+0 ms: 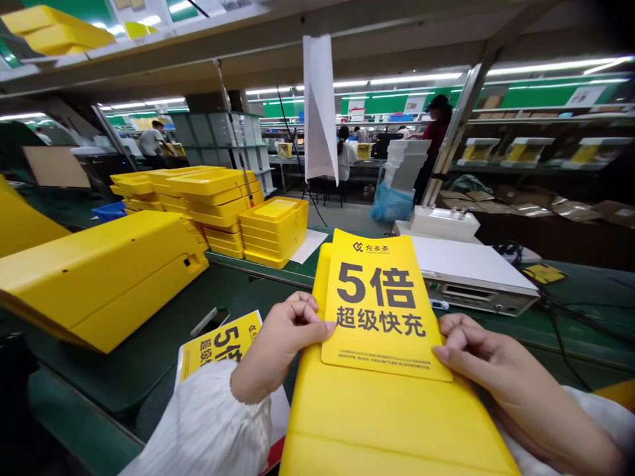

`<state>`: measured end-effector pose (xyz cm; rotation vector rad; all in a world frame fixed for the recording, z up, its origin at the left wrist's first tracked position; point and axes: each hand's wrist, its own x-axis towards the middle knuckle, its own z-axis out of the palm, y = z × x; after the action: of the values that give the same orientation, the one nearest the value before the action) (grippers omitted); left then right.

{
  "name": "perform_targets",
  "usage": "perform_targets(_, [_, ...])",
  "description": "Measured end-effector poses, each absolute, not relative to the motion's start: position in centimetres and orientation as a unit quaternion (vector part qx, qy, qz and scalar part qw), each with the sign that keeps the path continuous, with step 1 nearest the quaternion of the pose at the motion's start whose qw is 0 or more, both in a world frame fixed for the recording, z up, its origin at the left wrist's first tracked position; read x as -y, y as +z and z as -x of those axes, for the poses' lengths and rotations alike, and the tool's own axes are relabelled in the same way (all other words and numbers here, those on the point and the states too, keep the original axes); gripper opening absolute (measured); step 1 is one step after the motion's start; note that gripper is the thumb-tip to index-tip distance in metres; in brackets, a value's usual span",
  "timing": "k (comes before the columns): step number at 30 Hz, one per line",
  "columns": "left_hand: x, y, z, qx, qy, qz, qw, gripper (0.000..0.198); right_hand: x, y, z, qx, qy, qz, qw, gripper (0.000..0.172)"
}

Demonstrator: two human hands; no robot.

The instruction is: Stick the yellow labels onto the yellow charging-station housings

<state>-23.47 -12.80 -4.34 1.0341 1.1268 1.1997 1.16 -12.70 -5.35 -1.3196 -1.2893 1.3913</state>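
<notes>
Desk [141, 360]: green, carrying stacked yellow trays [198, 205].
Panel [381, 416]: yellow, lying on the desk under both hands.
Card [381, 311]: yellow, held flat upon the panel.
Left hand [280, 337]: curled, card's left edge pinched.
Right hand [489, 350]: fingers bent, card's right corner gripped.
Writing: "充多多", "5倍", "超级快充" printed on card.

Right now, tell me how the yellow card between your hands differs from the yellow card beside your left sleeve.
The held card faces you squarely between the left hand and right hand, its whole face showing. The other card is turned at an angle, partly hidden by the left sleeve. Both show black 5倍 on yellow.
</notes>
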Motion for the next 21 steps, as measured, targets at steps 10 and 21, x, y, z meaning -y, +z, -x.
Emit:
perform_targets(10, [12.73, -4.36, 23.42, -0.489, 0.502, -0.427, 0.572, 0.030, 12.50, -4.76, -1.05, 0.557, 0.499, 0.532, 0.398, 0.036])
perform_targets(21, [12.81, -4.23, 23.40, -0.491, 0.507, -0.413, 0.576, 0.030, 12.71, -4.95, -1.14, 0.533, 0.527, 0.530, 0.396, 0.039])
